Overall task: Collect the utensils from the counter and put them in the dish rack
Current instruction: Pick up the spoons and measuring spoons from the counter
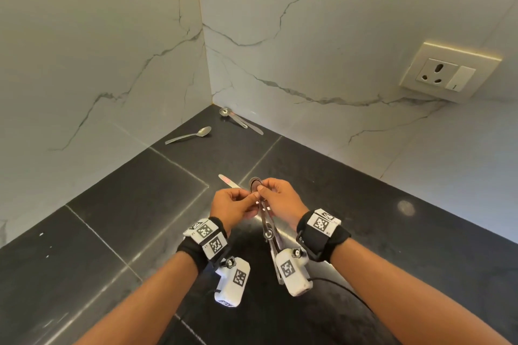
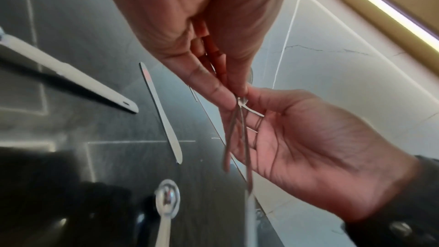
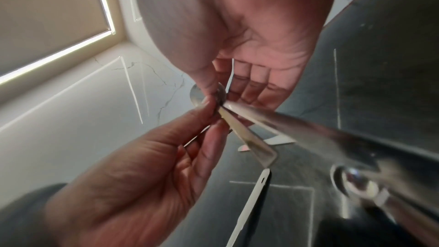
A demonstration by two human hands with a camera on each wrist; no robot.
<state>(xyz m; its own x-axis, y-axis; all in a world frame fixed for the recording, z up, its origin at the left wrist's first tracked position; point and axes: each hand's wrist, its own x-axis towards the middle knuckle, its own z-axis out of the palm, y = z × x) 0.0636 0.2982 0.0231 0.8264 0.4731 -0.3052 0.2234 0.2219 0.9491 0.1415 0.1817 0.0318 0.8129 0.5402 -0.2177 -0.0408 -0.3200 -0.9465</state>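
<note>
Both my hands meet above the black counter (image 1: 112, 204) on a bundle of steel measuring spoons (image 1: 266, 221). My right hand (image 1: 260, 186) pinches the round heads at the top, while my left hand (image 1: 251, 199) pinches the handles just below. The handles hang down between my wrists; the left wrist view shows them (image 2: 237, 138) below my left fingertips (image 2: 228, 99). A flat utensil handle (image 1: 228, 180) lies on the counter under my hands. A teaspoon (image 1: 193, 134) and another measuring spoon set (image 1: 238, 119) lie in the far corner. No dish rack is in view.
White marble walls meet in a corner (image 1: 208, 87) behind the counter. A wall socket (image 1: 448, 73) sits on the right wall. The counter stretches bare to the left and right of my arms.
</note>
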